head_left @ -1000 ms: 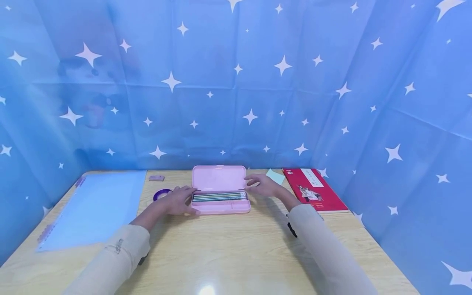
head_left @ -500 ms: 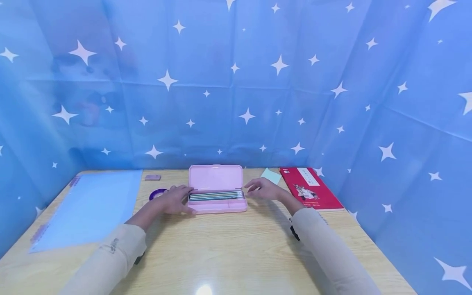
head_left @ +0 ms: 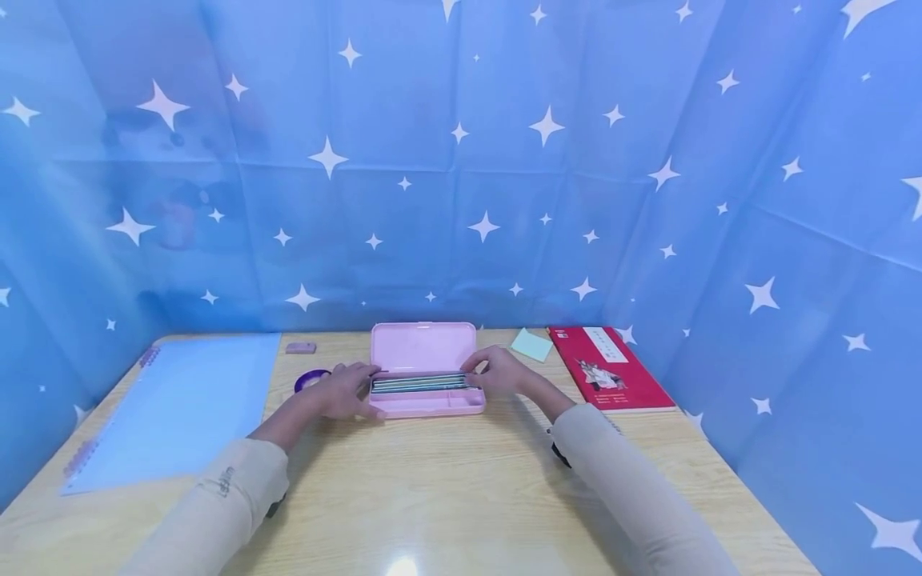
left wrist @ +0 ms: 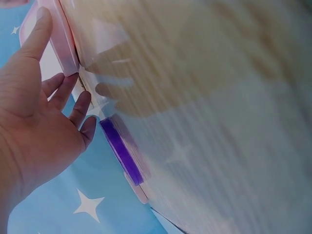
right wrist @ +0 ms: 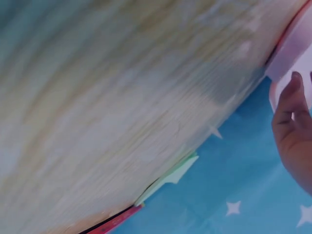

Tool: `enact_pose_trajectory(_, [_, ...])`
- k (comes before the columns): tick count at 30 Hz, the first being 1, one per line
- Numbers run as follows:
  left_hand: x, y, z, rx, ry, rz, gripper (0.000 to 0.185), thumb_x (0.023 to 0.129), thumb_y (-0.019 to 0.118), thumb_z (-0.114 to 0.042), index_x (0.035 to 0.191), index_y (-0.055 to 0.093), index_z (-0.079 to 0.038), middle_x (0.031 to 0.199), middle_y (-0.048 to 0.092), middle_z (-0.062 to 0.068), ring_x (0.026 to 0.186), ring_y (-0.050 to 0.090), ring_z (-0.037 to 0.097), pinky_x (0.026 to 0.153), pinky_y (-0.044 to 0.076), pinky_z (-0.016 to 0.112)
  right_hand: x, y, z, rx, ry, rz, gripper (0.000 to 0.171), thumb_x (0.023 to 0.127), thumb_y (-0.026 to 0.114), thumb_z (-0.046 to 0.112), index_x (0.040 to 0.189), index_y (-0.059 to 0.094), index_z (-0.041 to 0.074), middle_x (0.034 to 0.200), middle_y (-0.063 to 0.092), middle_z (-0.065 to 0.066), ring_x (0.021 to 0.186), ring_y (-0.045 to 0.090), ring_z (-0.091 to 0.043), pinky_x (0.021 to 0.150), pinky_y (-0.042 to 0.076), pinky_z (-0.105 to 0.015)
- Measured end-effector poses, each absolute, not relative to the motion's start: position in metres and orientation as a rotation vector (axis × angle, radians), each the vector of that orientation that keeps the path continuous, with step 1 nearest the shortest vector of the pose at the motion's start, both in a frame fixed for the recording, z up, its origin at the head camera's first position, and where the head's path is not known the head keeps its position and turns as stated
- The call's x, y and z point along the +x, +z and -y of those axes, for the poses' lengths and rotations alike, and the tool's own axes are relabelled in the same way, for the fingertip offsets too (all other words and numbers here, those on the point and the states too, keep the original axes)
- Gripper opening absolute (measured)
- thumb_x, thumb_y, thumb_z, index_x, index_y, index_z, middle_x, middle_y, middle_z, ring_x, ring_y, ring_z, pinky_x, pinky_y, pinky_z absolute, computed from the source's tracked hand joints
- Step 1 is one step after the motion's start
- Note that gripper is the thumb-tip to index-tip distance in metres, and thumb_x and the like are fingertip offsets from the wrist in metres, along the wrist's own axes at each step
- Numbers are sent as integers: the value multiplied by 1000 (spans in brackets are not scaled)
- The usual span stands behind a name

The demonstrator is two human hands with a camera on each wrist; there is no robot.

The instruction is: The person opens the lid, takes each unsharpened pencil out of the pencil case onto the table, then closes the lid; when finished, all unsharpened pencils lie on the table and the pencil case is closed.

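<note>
Pink pencil case point(head_left: 428, 376) sits mid-worktop point(head_left: 446, 480), lid already swung up, pencils point(head_left: 420, 384) lying inside; lid not closed. Left hand point(head_left: 342, 391) open, fingers straight against the case's left end. Right hand point(head_left: 499, 373) at the right end; grip or plain touch, cannot tell. Case long axis runs left-right, lid at the far side.

right hand point(right wrist: 295, 141) cut off at frame edge | table point(right wrist: 122, 97) blurred
</note>
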State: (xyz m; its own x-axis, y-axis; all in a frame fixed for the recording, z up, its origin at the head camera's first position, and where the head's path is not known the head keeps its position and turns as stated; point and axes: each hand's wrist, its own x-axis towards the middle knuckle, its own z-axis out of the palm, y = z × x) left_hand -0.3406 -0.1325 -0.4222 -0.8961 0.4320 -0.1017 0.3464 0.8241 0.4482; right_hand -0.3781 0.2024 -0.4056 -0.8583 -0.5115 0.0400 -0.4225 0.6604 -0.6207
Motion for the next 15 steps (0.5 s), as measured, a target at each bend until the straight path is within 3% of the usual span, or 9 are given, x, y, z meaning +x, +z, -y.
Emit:
enact_pose_trajectory(5, [-339,-421,131,591,654,-2800,101,78,76,-59,155,32,-9,157,33,18,144,21,50,113,23,66,-382,-410,-195,-791,-928,-2760,21,86,75,7,106,74,-1,98,71,-5,78,55,-15,69,48,-26])
enact_pose_trajectory(11, [-340,-422,130,568,643,-2805,102,78,76,-60,155,32,-11,157,34,17,144,22,48,113,24,66,-382,-411,-191,-754,-824,-2802,17,87,74,5,105,75,4,97,71,-2,89,60,-16,84,52,-32])
enact_pose_trajectory(15, [-340,-423,132,557,646,-2806,102,77,76,-60,155,32,-11,157,33,17,144,22,48,112,24,66,-382,-411,-188,-732,-785,-2801,15,90,72,6,104,75,6,96,71,0,91,62,-14,88,54,-35])
